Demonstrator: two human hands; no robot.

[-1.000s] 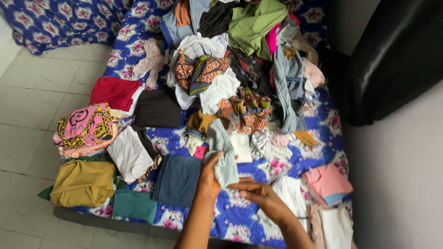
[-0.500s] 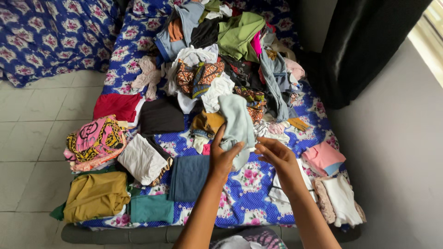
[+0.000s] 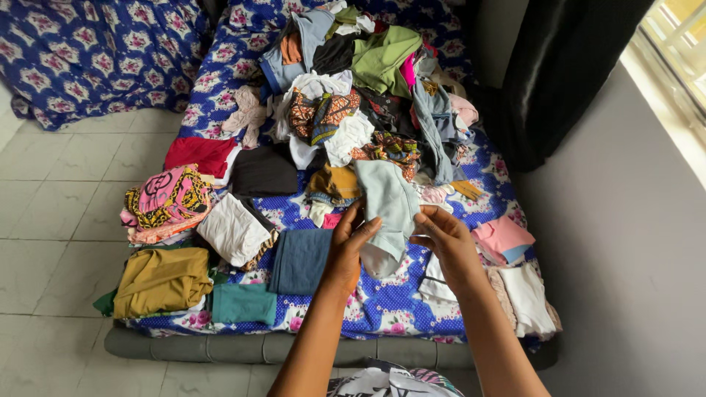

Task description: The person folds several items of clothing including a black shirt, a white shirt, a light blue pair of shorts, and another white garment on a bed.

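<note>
The pale grey-green soft cloth garment [image 3: 386, 209] now hangs up in the air between both hands, above the blue floral-printed mattress [image 3: 382, 301]; a second ago it was lower and held mostly by the left hand alone, with the right hand flat and apart beneath it, so the right hand has since come up to take its right edge, which I judge to be a piece freshly picked up and being opened out for handling. The left hand [image 3: 347, 246] grips the garment's left edge, thumb in front and fingers curled behind the cloth; the right hand [image 3: 445, 239] pinches the opposite edge between thumb and fingertips. Just left of the hands lies a folded dark blue denim piece [image 3: 300, 261], then a folded teal cloth [image 3: 244, 303], a folded mustard-yellow garment [image 3: 163, 281], a folded white cloth [image 3: 234, 235] and a pink-and-yellow patterned bundle [image 3: 163, 200]. To the right sit a folded pink piece [image 3: 501, 237] and a stack of white folded cloths [image 3: 528, 298]. Behind, a loose heap of mixed unfolded clothes [image 3: 360, 95] covers the far part of the mattress. No packages, labels or signs show anywhere.
</note>
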